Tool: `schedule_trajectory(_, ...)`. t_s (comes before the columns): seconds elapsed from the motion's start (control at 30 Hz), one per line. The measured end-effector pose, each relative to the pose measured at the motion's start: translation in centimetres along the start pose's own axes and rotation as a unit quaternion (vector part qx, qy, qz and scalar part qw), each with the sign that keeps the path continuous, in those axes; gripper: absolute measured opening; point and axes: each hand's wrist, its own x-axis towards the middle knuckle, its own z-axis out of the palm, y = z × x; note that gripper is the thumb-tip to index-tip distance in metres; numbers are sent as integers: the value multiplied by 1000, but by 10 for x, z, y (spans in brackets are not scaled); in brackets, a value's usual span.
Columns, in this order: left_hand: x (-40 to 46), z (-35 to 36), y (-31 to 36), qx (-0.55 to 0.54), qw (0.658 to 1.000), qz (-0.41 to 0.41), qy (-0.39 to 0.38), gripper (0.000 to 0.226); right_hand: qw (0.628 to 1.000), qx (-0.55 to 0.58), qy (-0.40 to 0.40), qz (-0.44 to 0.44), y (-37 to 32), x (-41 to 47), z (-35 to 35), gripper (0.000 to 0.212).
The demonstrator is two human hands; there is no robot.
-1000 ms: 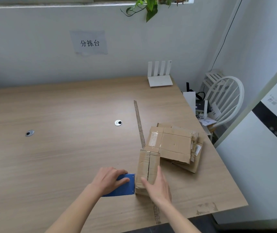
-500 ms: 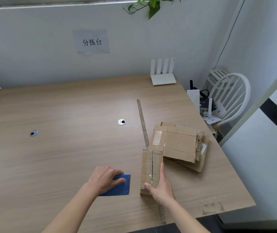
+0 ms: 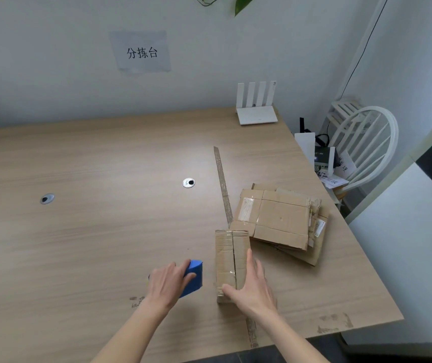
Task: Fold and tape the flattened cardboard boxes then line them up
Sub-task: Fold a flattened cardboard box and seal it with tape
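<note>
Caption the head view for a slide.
Right hand steadies folded cardboard box; left hand grips blue tape dispenser.

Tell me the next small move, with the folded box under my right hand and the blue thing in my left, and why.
Probably bring the blue tape dispenser in the left hand over to the folded box and tape its top seam. The right hand steadies the box, the centre seam looks open along most of its length, and the flattened boxes wait behind.
</note>
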Motion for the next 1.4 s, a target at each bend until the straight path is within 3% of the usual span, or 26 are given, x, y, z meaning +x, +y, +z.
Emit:
schedule_trajectory(0.1,-8,13,-7,-23,1000,-8,-10,62,993,-94,65,22,-21,-1,13,137)
schedule_trajectory(0.23,-19,38,-15,-20,999,-17,-20,77,988,-139,71,15,-30,3,25,130)
schedule_trajectory(0.4,-32,60,-35,-27,998,-56,-25,77,968,-200,-24,-151,-5,8,1,126)
schedule_trajectory(0.53,-45,51,-43,-22,991,-84,-103,80,920,-295,-118,-229,-3,32,-41,122)
schedule_trajectory(0.6,-45,44,-42,-60,992,-89,-71,79,890,-349,-139,-258,-9,44,-54,117)
schedule_trajectory(0.7,-41,13,-30,-163,985,-51,-21,81,840,-413,-134,-325,-15,57,-63,107)
schedule_trajectory(0.8,-34,-13,-14,-234,969,70,-27,92,814,-417,-83,-396,-17,64,-63,100)
schedule_trajectory(0.87,-28,-20,1,-231,965,122,-27,94,823,-408,-10,-394,-12,64,-55,105)
schedule_trajectory(0.93,-23,-19,14,-239,961,134,-25,86,863,-350,82,-354,-3,59,-45,106)
schedule_trajectory(1.03,-18,-13,26,-260,960,106,-21,74,934,-212,148,-245,11,40,-32,76)
schedule_trajectory(1.1,-16,-11,34,-262,960,97,-8,69,970,-142,101,-172,15,31,-24,61)
schedule_trajectory(1.17,-17,-10,40,-258,962,85,-6,65,988,-57,12,-142,18,30,-16,69)
schedule_trajectory(1.27,-19,-10,45,-253,965,65,-13,66,981,-15,-78,-178,12,34,-8,76)
schedule_trajectory(1.4,-19,-13,43,-281,958,53,-16,68,977,0,-100,-190,7,39,-7,74)
